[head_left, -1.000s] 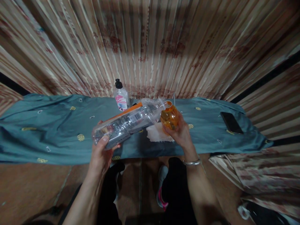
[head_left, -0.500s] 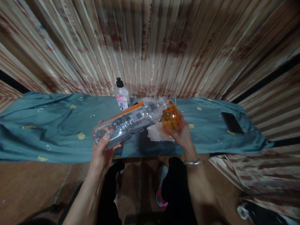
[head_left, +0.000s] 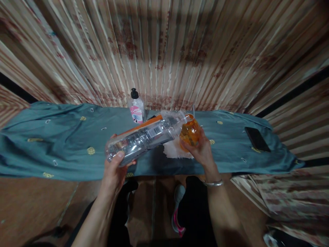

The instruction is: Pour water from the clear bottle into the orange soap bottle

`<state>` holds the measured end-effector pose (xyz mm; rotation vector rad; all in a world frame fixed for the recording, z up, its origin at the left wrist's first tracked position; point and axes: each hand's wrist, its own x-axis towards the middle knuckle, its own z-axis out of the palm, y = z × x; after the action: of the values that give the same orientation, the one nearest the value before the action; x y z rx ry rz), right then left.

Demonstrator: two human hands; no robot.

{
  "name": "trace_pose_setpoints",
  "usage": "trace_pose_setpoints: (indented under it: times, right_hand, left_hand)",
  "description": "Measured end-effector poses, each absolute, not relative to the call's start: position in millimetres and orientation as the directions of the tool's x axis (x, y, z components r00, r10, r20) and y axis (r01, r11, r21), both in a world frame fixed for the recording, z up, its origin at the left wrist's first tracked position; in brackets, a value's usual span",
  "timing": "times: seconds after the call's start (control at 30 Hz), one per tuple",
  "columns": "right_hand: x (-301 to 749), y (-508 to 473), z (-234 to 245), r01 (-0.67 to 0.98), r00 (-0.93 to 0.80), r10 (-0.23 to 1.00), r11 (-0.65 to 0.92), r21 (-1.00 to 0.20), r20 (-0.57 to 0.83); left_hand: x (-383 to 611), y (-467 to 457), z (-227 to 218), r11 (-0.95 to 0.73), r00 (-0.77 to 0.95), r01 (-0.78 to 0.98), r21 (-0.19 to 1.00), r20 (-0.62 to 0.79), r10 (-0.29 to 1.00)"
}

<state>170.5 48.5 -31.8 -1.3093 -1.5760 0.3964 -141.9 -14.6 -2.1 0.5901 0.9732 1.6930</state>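
My left hand (head_left: 117, 169) is wrapped round the base end of a large clear plastic bottle (head_left: 140, 139) with an orange-edged label. The bottle lies tilted in the air, its neck pointing right and slightly up in view. Its mouth meets the opening of a small round orange see-through bottle (head_left: 190, 132). Around that orange bottle my right hand (head_left: 202, 147) is closed, a silver bangle on the wrist. Whether liquid runs between the two I cannot make out. Beneath them a whitish cloth or paper piece (head_left: 177, 150) lies on the table.
A clear pump-style bottle (head_left: 136, 111) with black cap and pink label stands behind the large bottle. A black phone (head_left: 257, 139) lies at the right on the teal tablecloth (head_left: 64, 137). Striped curtains (head_left: 164, 51) hang behind. A thin clear upright thing (head_left: 193, 109) shows behind the orange bottle.
The whole view has shifted slightly, so everything sits a little lower and further right. Both hands keep their holds, and the large bottle stays tilted at the orange bottle's mouth.
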Motion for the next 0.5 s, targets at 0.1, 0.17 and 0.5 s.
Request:
trace_pose_setpoints:
  times: [0.1, 0.17, 0.5]
  right_hand:
    - [171, 48, -31, 0.551, 0.083, 0.875, 0.359, -0.753, 0.478]
    - [171, 47, -30, 0.565, 0.079, 0.878, 0.352, -0.746, 0.473]
    - [170, 45, -26, 0.574, 0.103, 0.872, 0.341, -0.744, 0.479]
  left_hand:
    - [-132, -17, 3, -0.142, -0.34, -0.548, 0.825, -0.065, 0.938]
    - [-129, -17, 5, -0.141, -0.344, -0.546, 0.826, -0.068, 0.936]
    - [-128, -17, 7, -0.157, -0.373, -0.543, 0.825, -0.07, 0.925]
